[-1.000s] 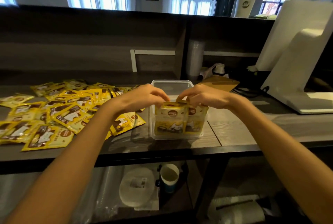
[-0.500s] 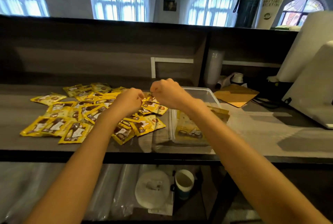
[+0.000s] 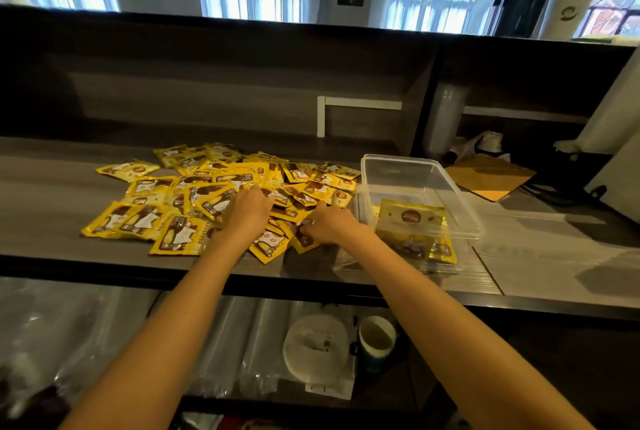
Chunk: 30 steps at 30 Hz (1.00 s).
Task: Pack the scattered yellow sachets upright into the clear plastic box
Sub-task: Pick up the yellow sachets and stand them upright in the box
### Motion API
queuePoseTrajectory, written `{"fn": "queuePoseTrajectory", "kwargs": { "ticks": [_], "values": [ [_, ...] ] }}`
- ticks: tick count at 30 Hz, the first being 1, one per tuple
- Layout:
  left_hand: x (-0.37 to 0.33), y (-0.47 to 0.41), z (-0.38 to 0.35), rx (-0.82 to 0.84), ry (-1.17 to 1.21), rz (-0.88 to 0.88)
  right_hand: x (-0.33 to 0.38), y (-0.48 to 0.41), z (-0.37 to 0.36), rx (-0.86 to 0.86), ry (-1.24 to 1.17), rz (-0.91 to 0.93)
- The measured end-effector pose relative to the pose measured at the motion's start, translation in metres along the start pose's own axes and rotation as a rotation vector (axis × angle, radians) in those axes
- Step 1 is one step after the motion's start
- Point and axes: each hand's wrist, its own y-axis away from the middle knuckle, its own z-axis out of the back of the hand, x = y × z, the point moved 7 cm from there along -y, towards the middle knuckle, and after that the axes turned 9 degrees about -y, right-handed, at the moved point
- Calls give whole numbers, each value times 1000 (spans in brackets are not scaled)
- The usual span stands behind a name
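Several yellow sachets (image 3: 180, 201) lie scattered flat in a pile on the dark wooden counter (image 3: 52, 221). Right of the pile stands the clear plastic box (image 3: 417, 166), holding a few upright sachets (image 3: 412, 221) at its near end. My left hand (image 3: 247, 213) rests on the pile with its fingers stretched forward. At the pile's near right edge, just left of the box, my right hand (image 3: 329, 223) curls its fingers round a sachet (image 3: 304, 239).
A brown board (image 3: 488, 176) lies behind the box and a white machine (image 3: 616, 170) stands at the far right. A stack of clear cups (image 3: 446, 118) is at the back. The lower shelf holds a cup (image 3: 375, 339), a white lid (image 3: 315, 346) and plastic bags.
Both hands left the sachets in the box and moved left onto the scattered pile. The right hand has lowered onto a sachet at the pile's near edge.
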Motion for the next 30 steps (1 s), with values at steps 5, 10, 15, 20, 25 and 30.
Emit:
{"fn": "queuePoseTrajectory", "kwargs": {
  "ticks": [5,10,15,20,25,30],
  "values": [
    [-6,-5,-1,-93,145,131,1,9,8,54,-87,-1],
    [-6,-12,1,-81,364,286,1,4,7,55,-121,-35],
    [6,-21,3,-68,545,327,6,-4,13,-129,-231,-48],
    [16,-20,24,-174,612,273,14,-1,35,-372,-295,62],
    [18,-17,48,-266,576,232,30,10,62,-489,-209,197],
    [14,-16,60,-291,750,223,35,13,83,-551,-111,254]
  ]
}}
